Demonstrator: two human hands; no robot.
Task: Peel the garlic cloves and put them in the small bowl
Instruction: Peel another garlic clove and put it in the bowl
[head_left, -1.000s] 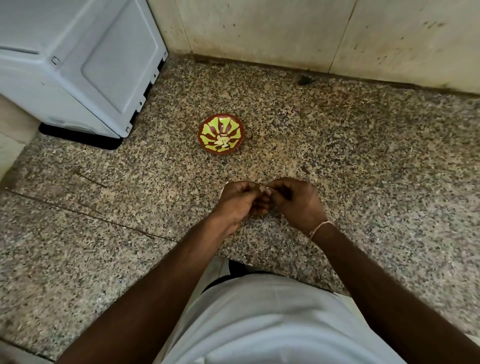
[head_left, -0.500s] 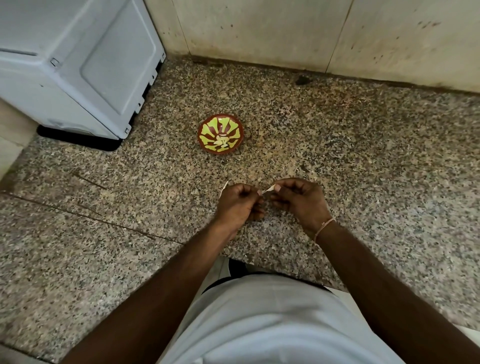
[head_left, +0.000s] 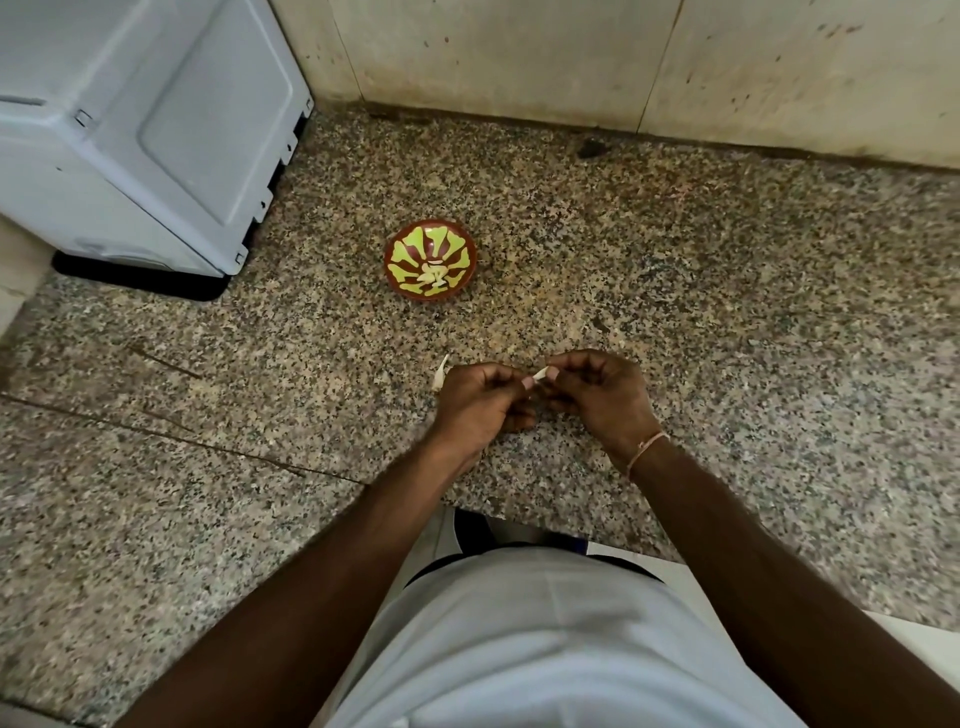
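A garlic clove (head_left: 540, 375) sits between the two hands, held above the speckled stone counter (head_left: 727, 312). Only a pale sliver of it shows, where the fingertips meet; the rest is hidden behind the fingers, so how much skin is left on it cannot be told. The left hand (head_left: 480, 402) has its fingers curled in and grips the clove from the left, knuckles up. A thin white strip of garlic skin (head_left: 441, 375) sticks out past the far left side of this hand; whether the hand grips it or it lies on the counter behind cannot be told. The right hand (head_left: 597, 395) is also curled, its thumb and forefinger pinching the pale tip of the clove. The fingertips of the two hands touch. A thin cord bracelet (head_left: 644, 449) circles the right wrist.

Beyond the hands, well apart from them and a little to the left, stands the small bowl (head_left: 430, 267), reddish brown with a yellow-green pattern inside. A few pale peeled pieces lie at its bottom.

To the far left a white appliance (head_left: 145, 130) stands on the counter on a black base. A stained tiled wall (head_left: 571, 62) runs along the back edge. At the bottom of the view is the person's white shirt (head_left: 545, 649).
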